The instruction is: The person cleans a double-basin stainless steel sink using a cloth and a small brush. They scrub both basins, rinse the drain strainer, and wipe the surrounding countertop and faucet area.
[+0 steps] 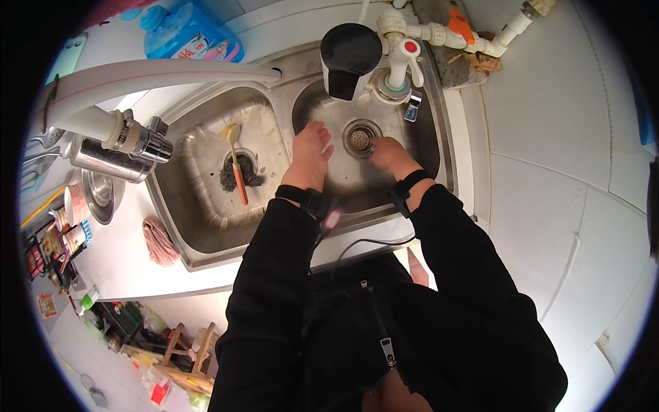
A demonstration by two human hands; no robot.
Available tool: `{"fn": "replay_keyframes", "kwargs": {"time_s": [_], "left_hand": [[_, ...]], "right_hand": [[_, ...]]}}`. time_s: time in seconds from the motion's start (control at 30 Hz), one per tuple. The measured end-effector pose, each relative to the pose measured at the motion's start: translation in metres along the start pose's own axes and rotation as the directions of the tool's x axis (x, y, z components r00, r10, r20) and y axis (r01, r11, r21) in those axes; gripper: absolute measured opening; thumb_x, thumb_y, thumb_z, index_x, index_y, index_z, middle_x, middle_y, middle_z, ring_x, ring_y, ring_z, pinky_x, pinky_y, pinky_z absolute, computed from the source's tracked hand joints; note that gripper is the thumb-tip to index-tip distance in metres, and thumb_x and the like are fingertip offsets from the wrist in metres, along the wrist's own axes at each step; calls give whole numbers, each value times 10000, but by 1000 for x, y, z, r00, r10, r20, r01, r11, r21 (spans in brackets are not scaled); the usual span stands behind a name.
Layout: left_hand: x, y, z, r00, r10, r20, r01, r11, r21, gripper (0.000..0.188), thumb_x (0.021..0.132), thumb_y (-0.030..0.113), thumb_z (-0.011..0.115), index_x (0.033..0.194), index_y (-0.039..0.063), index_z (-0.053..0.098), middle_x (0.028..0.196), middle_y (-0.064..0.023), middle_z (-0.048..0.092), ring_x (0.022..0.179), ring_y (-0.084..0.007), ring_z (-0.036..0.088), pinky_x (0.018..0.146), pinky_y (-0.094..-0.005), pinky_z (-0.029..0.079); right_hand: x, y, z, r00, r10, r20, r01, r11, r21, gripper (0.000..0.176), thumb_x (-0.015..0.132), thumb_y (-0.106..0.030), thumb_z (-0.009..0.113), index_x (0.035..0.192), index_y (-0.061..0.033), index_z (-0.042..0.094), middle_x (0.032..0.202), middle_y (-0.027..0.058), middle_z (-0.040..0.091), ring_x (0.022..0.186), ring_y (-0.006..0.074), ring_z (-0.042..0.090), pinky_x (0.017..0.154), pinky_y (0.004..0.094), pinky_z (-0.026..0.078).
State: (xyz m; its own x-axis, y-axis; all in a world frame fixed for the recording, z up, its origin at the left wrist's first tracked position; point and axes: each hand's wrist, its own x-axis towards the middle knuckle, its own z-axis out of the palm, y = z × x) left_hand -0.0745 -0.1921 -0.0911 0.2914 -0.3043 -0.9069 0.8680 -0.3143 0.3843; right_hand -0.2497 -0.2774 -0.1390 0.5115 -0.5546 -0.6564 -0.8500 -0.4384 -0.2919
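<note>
Both hands are over the right basin [329, 180] of a stainless steel double sink. My left hand [311, 149] is held on the basin's left side, palm turned inward, fingers apart and nothing in it. Beside the round drain strainer [360, 139], my right hand [389, 153] has its fingers bent at the rim; a small bluish thing seems to be at the fingertips, too small to name. In the left basin [195, 221], a dish brush with a wooden handle [240, 184] lies across the drain, over a dark scouring pad or wet debris [252, 172].
A black-topped water heater faucet or similar device [351, 51] and a white valve [404, 62] stand behind the right basin. A white pipe [170, 73] arches over the left basin. A pink cloth [160, 241], metal bowls [100, 195] and a blue detergent bottle [193, 36] surround the sink.
</note>
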Motion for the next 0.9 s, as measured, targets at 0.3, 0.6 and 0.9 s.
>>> {"fn": "replay_keyframes", "kwargs": {"time_s": [0.3, 0.6, 0.9], "left_hand": [[-13, 4, 14, 999, 28, 30, -26, 998, -64, 214, 923, 221, 530, 1081, 92, 594, 1045, -56, 596, 953, -191, 541, 858, -371, 413], [-33, -8, 24, 997, -13, 70, 17, 999, -48, 196, 940, 210, 504, 1075, 100, 594, 1022, -42, 597, 939, -185, 544, 841, -372, 420], [-65, -10, 13, 992, 8, 130, -6, 1000, -18, 228, 947, 219, 507, 1109, 83, 589, 1046, -42, 600, 980, -174, 541, 843, -356, 433]], "right_hand": [[25, -9, -59, 979, -190, -74, -97, -753, 651, 376, 946, -336, 558, 1177, -44, 509, 1104, 150, 596, 1029, 308, 607, 828, 459, 574], [27, -22, -54, 970, -243, -27, -211, -886, 413, 395, 979, -308, 482, 1259, -30, 498, 1251, 197, 538, 1182, 409, 513, 875, 477, 525], [17, -30, -73, 982, -189, -15, -163, -881, 444, 199, 966, -213, 475, 990, -30, 549, 855, 91, 552, 710, 180, 515, 458, 246, 341]]}}
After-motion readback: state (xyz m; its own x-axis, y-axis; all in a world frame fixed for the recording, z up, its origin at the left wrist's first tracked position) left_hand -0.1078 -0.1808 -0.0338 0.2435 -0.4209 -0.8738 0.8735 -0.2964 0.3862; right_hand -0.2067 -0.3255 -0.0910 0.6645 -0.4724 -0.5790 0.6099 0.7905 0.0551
